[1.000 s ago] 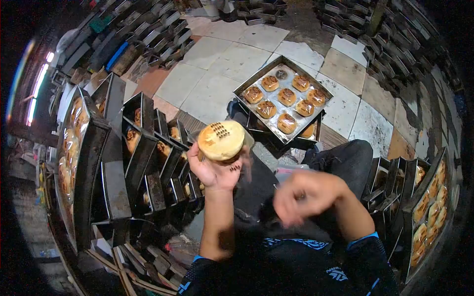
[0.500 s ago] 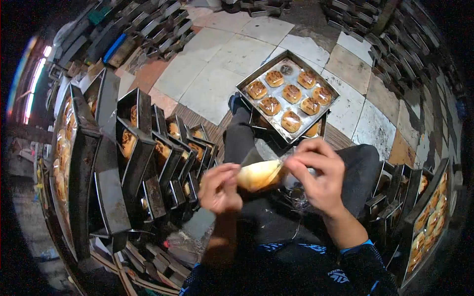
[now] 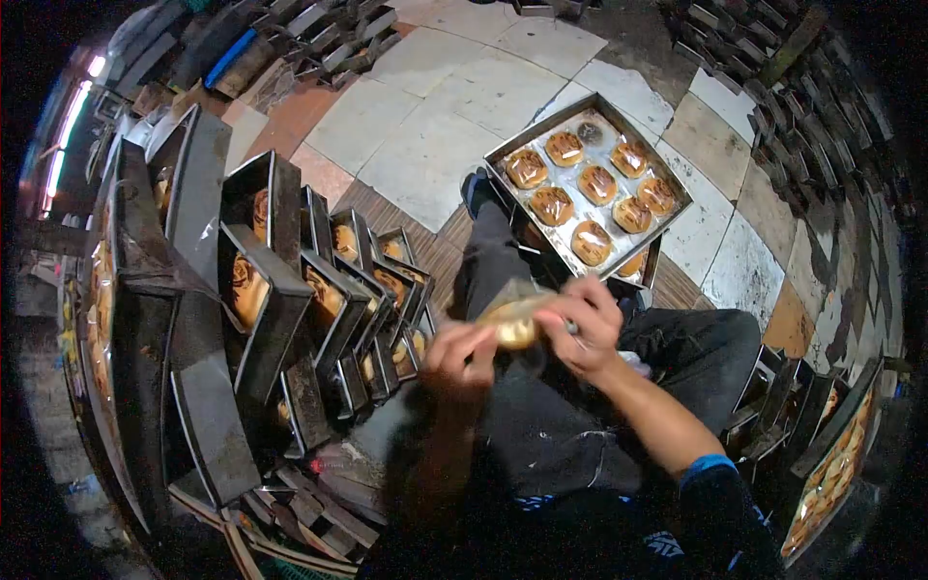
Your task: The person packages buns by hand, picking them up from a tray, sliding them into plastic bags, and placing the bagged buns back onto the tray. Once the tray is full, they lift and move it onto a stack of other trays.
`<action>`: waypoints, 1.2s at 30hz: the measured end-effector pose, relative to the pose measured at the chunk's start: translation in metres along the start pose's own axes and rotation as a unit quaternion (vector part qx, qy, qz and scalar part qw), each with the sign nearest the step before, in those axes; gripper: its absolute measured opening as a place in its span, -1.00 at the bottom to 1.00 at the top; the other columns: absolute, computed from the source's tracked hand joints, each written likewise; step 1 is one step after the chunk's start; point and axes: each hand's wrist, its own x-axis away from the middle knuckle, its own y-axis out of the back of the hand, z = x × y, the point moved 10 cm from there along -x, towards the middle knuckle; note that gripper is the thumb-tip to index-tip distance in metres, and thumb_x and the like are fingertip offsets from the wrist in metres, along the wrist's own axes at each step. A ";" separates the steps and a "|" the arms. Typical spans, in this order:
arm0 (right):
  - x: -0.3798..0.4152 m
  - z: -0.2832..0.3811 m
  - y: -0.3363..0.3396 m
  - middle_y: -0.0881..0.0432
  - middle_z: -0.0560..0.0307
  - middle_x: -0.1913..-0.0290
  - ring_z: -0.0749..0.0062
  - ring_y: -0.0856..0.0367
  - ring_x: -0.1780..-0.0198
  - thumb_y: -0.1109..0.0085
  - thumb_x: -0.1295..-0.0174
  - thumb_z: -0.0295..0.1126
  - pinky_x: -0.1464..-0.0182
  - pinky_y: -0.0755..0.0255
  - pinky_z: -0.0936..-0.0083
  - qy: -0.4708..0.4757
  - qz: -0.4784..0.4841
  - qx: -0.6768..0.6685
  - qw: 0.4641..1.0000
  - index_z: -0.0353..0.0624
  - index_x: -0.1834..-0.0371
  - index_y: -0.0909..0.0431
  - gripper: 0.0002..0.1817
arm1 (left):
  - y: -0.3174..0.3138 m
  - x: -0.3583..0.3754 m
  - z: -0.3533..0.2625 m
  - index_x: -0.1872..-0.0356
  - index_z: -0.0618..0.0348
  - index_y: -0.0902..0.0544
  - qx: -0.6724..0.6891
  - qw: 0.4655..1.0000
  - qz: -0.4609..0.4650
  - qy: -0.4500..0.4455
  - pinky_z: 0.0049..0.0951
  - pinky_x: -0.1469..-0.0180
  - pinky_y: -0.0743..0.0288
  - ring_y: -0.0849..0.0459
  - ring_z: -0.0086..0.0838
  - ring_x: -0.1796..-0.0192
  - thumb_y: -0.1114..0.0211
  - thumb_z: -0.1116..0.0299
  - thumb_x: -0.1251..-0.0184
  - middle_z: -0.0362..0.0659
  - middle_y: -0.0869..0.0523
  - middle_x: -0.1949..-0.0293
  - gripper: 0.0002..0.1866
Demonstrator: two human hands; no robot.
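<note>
A pale bun with a golden-brown underside (image 3: 515, 332), with clear film about it, hangs between my two hands above my lap. My left hand (image 3: 461, 354) grips its left end between thumb and fingers. On the other side my right hand (image 3: 583, 326) pinches the film and the bun's right end. Motion blurs the bun and fingertips. Just beyond the hands, a square metal tray (image 3: 683, 208) holds several browned, film-wrapped buns (image 3: 597, 184) and one dark round spot near its far corner. It rests on another tray with a bun partly showing.
Stacked metal trays with buns (image 3: 275, 290) rise at the left. More trays (image 3: 833, 464) with buns stand at the lower right. Rows of dark metal tins line the back right and back left. Floor tiles (image 3: 445, 145) spread ahead; a blue object (image 3: 232, 60) lies at the upper left.
Both hands have drawn closer together, and the bun between them has turned and looks shorter. The view has shifted, so the tray of buns appears farther right.
</note>
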 end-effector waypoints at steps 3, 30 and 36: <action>-0.027 -0.025 0.000 -0.46 0.13 0.55 0.44 -0.41 0.53 -0.34 -0.12 -0.56 0.49 -0.26 0.53 -0.010 -0.054 0.077 0.996 -0.23 0.50 -0.60 -0.90 | -0.002 -0.017 0.035 0.29 0.26 -0.69 0.018 0.987 -0.117 0.105 -0.45 0.27 -0.53 -0.67 -0.35 0.37 -0.40 0.52 -0.20 -0.08 -0.70 0.38 -0.91; -0.026 -0.267 0.016 -0.63 0.15 0.34 0.56 -0.57 0.36 -0.46 -0.09 -0.03 0.33 -0.51 0.53 -0.509 0.030 -0.165 0.844 -0.14 0.10 -0.50 -0.49 | -0.001 0.034 0.081 0.39 0.26 -0.60 0.042 0.987 0.006 0.158 -0.45 0.51 -0.18 -0.33 -0.60 0.58 -0.22 0.18 -0.38 -0.33 -0.46 0.59 -0.69; -0.016 -0.394 0.159 -0.64 -0.28 0.06 -0.04 -0.55 -0.09 -0.25 -0.19 -0.10 -0.16 -0.38 0.18 -0.432 -0.110 0.263 0.856 -0.40 0.00 -0.56 -0.47 | -0.050 0.052 0.082 0.46 0.18 -0.58 0.039 0.903 0.054 0.424 -0.24 0.50 -0.22 -0.35 -0.36 0.61 -0.24 0.20 -0.35 -0.18 -0.41 0.65 -0.72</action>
